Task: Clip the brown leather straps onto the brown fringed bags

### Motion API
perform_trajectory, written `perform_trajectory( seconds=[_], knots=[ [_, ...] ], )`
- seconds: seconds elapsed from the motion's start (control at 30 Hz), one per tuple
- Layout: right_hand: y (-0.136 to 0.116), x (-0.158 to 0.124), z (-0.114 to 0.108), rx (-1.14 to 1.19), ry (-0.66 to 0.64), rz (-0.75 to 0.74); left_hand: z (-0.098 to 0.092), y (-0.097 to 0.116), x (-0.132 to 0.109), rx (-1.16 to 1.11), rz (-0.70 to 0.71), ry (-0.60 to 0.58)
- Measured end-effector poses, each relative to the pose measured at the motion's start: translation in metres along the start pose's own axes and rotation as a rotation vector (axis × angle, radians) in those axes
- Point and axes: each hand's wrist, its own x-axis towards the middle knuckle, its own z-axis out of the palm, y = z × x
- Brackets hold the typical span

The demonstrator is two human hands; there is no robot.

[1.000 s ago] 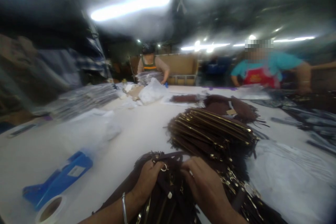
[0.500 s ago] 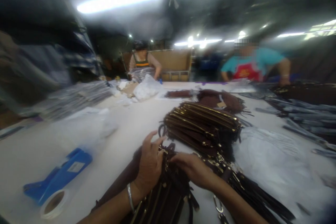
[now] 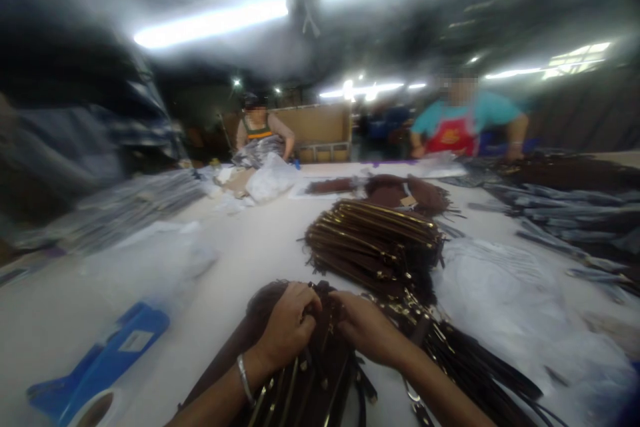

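Note:
In front of me lies a stack of dark brown bags (image 3: 285,380) with gold zippers. At its far end, my left hand (image 3: 293,320), with a silver bangle on the wrist, has its fingers curled over the top bag. Close beside it on the right, my right hand (image 3: 367,327) pinches the same bag near small gold metal fittings (image 3: 331,327). My fingers hide exactly which part each hand grips. To the right of my right hand, dark straps (image 3: 480,360) with gold clasps lie in a bundle.
A second pile of zippered brown bags (image 3: 370,233) lies beyond my hands. A blue tape dispenser (image 3: 105,360) and a tape roll (image 3: 97,408) are at left. Clear plastic bags (image 3: 495,300) cover the right. Two people work across the table (image 3: 240,240).
My left hand's raised, spread fingers have come down and curled over the bag. My right hand stays close by at the fittings. The whole view has shifted slightly.

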Motion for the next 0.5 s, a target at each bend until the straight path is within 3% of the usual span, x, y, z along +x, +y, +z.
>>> perform_trajectory(
  seconds=[0.23, 0.5],
  knots=[
    [0.005, 0.018, 0.009, -0.125, 0.022, 0.083, 0.005, 0.005, 0.000, 0.075, 0.029, -0.023],
    [0.004, 0.024, 0.015, -0.137, 0.096, 0.037, 0.006, 0.010, 0.005, 0.151, -0.027, -0.090]
  ],
)
